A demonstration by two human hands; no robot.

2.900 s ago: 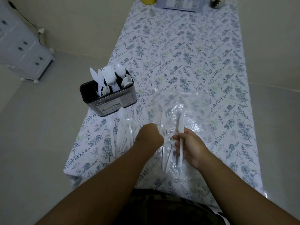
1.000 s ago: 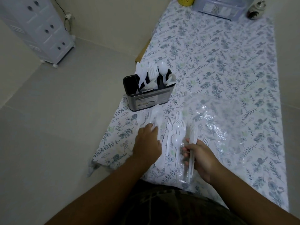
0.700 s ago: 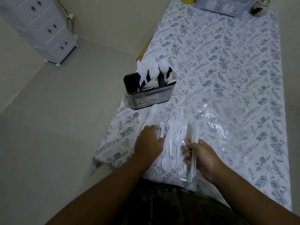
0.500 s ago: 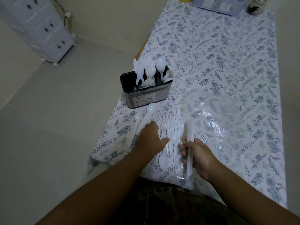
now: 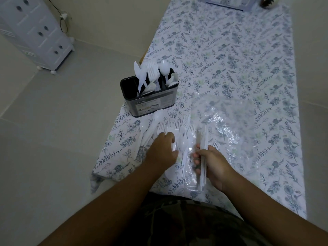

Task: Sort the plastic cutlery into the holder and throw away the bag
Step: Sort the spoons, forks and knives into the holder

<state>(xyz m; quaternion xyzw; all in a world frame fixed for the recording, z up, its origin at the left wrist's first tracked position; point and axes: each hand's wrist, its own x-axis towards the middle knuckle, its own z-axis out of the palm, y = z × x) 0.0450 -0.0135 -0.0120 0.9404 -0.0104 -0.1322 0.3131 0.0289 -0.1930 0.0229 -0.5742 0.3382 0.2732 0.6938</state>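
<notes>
A black cutlery holder [image 5: 150,102] stands near the table's left edge with white knives, forks and spoons upright in it. In front of it lie loose white forks [image 5: 177,126] and spoons [image 5: 152,125] in a heap. My left hand [image 5: 162,150] rests palm down on the heap, fingers on the forks; whether it grips one I cannot tell. My right hand [image 5: 212,163] is shut on a bundle of white knives [image 5: 203,153], held lengthwise. The clear plastic bag [image 5: 229,128] lies flat under and beyond my right hand.
The table [image 5: 230,50] wears a floral cloth; its left edge and near corner are close to the heap. A plastic box [image 5: 229,1] and a small jar [image 5: 267,2] stand at the far end. A white drawer cabinet [image 5: 33,31] is on the floor, left.
My left hand slid right from the spoons onto the forks. My right hand kept its hold on the knives. The view tilted slightly.
</notes>
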